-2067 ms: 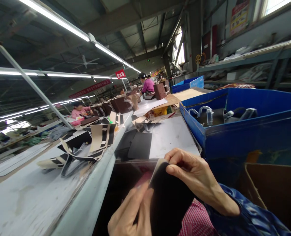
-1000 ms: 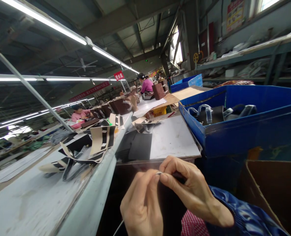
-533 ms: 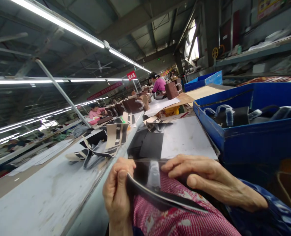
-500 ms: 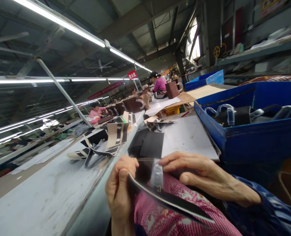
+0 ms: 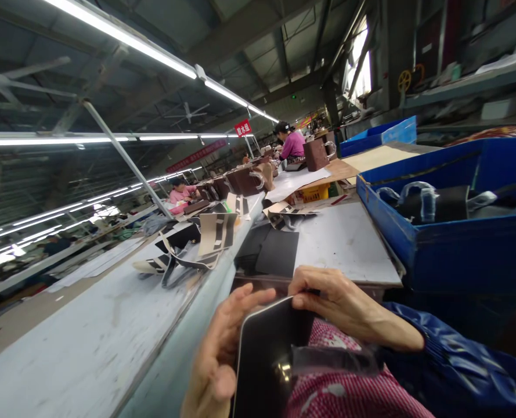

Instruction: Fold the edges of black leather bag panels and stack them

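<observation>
Head view: both hands are on a black panel [image 5: 269, 354], which sits just below the near edge of the grey table [image 5: 345, 244], over a pink checked apron [image 5: 349, 395]. The left hand [image 5: 223, 354] cradles the panel's left edge, fingers stretched up behind it and thumb pressed on the front low down. The right hand [image 5: 345, 307] pinches the panel's top right corner, fingers curled over the rim, with a blue sleeve [image 5: 458, 360] trailing back from the wrist. The panel stands nearly upright, glossy face toward the camera, with a pale edge line round its rounded corner. A strap [image 5: 331, 357] wrapped in clear film lies across its lower right; where it is fastened, I cannot tell.

On the table's left part lie flat black pieces [image 5: 277, 252]. Touching the table's right side is a blue bin [image 5: 458, 255] with wrapped handles inside. Left of the table runs a long belt [image 5: 87, 342] carrying cut parts [image 5: 216, 232]. Far beyond the table, a person in pink [image 5: 293, 144] works.
</observation>
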A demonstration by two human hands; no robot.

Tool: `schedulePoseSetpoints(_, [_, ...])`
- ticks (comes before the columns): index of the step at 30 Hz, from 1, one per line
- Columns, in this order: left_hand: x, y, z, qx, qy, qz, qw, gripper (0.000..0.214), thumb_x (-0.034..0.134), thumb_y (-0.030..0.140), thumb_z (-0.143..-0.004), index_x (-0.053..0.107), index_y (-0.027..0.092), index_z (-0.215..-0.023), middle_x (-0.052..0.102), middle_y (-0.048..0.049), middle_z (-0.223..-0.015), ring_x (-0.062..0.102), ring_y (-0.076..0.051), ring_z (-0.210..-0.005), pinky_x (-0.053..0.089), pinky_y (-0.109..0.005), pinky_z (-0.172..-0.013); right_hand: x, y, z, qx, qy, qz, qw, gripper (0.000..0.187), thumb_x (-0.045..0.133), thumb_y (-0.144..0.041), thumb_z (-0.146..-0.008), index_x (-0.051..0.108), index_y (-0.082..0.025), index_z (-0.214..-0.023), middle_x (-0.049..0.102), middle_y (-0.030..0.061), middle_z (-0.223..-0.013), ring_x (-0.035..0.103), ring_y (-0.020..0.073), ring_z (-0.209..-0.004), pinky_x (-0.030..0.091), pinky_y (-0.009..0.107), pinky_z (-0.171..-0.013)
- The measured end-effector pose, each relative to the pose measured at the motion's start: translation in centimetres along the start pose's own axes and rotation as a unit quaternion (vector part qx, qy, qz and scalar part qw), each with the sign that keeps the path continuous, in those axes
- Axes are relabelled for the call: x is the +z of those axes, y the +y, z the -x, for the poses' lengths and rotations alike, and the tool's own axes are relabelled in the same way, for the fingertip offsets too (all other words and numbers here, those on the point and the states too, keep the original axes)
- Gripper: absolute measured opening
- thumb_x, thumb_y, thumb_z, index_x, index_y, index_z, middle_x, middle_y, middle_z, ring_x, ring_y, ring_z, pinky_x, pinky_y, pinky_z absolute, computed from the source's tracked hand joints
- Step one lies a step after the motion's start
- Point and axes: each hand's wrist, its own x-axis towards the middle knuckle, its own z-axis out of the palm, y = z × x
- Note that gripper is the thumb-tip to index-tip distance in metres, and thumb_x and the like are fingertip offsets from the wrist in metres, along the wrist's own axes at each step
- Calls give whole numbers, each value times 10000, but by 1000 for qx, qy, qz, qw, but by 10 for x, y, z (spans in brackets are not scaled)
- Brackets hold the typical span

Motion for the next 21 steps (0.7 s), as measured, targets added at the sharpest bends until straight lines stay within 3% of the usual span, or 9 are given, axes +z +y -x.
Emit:
schedulePoseSetpoints(4, [-18,-9,3,-48,-70,-37,996,454,591,448,-917,539,263,-1328,721,-59,-1145,708,-192,-1010,594,-234,-801,6,-1,0,-94,40,135,986,308,470,-315,-1027,609,-134,-820,599,34,-767,521,95,-672,410,211,-627])
schedulePoseSetpoints(7, [-26,-10,-4,53,-75,-160,983,331,563,292,-954,547,363,-1277,717,58,-1175,704,-83,-1007,535,-106,-829,11,2,2,-100,45,162,981,292,474,-289,-1025,617,-131,-826,609,37,-764,531,97,-664,424,207,-619])
schedulePoseSetpoints(9, [-25,-8,-7,117,-37,-228,966,270,552,254,-960,577,357,-1208,729,94,-1125,699,-45,-991,497,-58,-838,13,3,2,-90,44,165,981,281,485,-283,-1020,622,-131,-827,617,38,-772,542,98,-667,430,205,-618])
schedulePoseSetpoints(11, [-23,-6,-9,138,-12,-257,956,190,550,247,-959,602,318,-1128,744,100,-1011,711,-29,-902,488,-37,-801,16,3,3,-99,49,170,979,279,490,-286,-1018,624,-131,-829,622,37,-771,546,99,-667,432,208,-619])
schedulePoseSetpoints(14, [-19,-7,-9,126,7,-265,956,86,538,257,-959,615,254,-1000,732,80,-845,705,-39,-752,496,-44,-710,19,-1,3,-137,54,204,968,272,490,-319,-1017,641,-132,-888,633,36,-770,544,116,-684,423,227,-625])
schedulePoseSetpoints(18, [-13,-14,-1,106,46,-283,952,163,532,344,-951,621,230,-876,705,67,-722,667,-60,-636,480,-71,-613,27,-13,5,-154,55,285,944,322,476,-377,-1017,634,-134,-878,601,20,-725,502,131,-655,377,263,-591])
schedulePoseSetpoints(21, [-3,-16,9,-17,101,-283,954,361,525,582,-900,637,243,-851,677,58,-662,646,-96,-656,465,-129,-620,39,-10,5,-146,65,273,949,289,501,-388,-1009,623,-146,-909,597,-6,-727,504,116,-627,355,260,-564])
